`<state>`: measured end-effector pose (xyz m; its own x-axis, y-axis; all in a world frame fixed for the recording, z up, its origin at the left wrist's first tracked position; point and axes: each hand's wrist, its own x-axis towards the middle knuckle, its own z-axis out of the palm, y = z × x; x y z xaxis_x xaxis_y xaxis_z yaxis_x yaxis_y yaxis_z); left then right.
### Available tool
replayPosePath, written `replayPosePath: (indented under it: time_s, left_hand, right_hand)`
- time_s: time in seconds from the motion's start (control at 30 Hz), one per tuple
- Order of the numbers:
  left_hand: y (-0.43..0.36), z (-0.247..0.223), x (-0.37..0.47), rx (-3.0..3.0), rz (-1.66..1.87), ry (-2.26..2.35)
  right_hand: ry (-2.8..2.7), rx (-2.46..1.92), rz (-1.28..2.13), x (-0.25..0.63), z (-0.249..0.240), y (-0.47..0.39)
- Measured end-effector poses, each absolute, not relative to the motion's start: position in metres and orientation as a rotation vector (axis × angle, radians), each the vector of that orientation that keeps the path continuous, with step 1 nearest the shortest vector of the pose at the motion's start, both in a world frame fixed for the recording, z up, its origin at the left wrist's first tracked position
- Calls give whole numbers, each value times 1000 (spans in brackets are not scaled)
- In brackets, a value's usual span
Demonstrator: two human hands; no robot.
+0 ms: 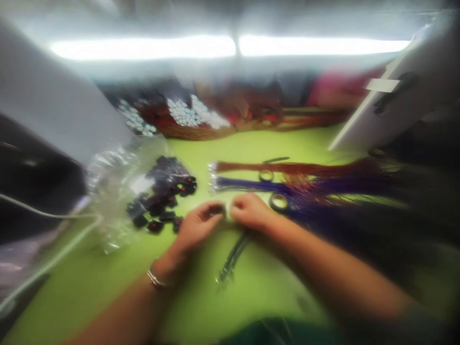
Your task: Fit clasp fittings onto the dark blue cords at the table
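Observation:
My left hand [201, 223], with a bracelet at the wrist, pinches a small black part [218, 209] between thumb and fingers. Close beside it, my right hand [251, 211] is closed, its fingertips bent inward; a small pale spot shows between the hands, too blurred to name. A bundle of dark wires [234, 256] with shiny ends comes out below my right hand; whether the hand grips it I cannot tell. Left of my left hand lies a pile of black plastic parts with red bits [158, 196], spilling from a clear plastic bag [115, 187].
Brown wires [247, 166] and purple wires [244, 183] with pale ends lie beyond my hands on the green table [194, 292]. Two tape rolls, one small [266, 175] and one larger [279, 202], sit by them. More bundles with white ends [183, 112] lie at the back, between side panels.

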<state>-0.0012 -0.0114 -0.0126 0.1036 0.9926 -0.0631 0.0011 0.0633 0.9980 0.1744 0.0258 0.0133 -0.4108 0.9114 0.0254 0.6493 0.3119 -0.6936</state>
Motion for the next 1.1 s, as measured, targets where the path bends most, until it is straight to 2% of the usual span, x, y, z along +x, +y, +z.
replayPosePath:
  time_s: [0.33, 0.5, 0.77, 1.1]
  left_hand:
    - [-11, -19, 0, 1217, 1126, 1143]
    - [-13, -20, 7, 1365, 1155, 1179]
    - [-8, -27, 1, 1135, 1137, 1137]
    - [-10, -21, 8, 1225, 1111, 1127]
  right_hand:
    - [-2033, -1278, 1131, 174, 8, 32]
    - [-2047, -1311, 1127, 173, 5, 31]
    - [-1978, -1330, 1135, 176, 14, 29]
    - [-2013, -1310, 1015, 171, 1, 29]
